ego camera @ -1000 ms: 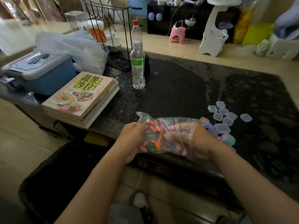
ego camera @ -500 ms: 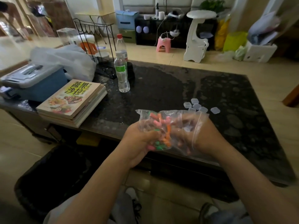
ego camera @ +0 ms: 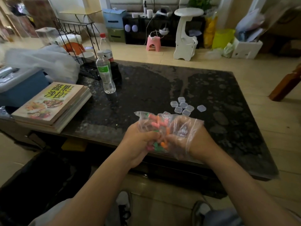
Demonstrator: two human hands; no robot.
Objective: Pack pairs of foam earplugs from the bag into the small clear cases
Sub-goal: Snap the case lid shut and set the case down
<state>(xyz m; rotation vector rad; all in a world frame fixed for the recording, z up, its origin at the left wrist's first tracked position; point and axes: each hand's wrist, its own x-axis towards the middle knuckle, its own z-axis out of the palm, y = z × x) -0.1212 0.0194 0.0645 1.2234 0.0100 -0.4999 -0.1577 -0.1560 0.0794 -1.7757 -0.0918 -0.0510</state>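
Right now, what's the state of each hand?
Left hand: closed, gripping the bag from outside.
Right hand: inside the bag, fingers curled; whether it holds any earplugs cannot be told.

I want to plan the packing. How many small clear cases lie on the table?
7. Six cases sit in a tight cluster on the dark table beyond the bag; one case lies apart, just right of the cluster. More may be hidden behind the bag.

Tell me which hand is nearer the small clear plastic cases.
Right. The right hand, inside the clear plastic bag, lies just short of the cases; the left hand grips the bag farther left.
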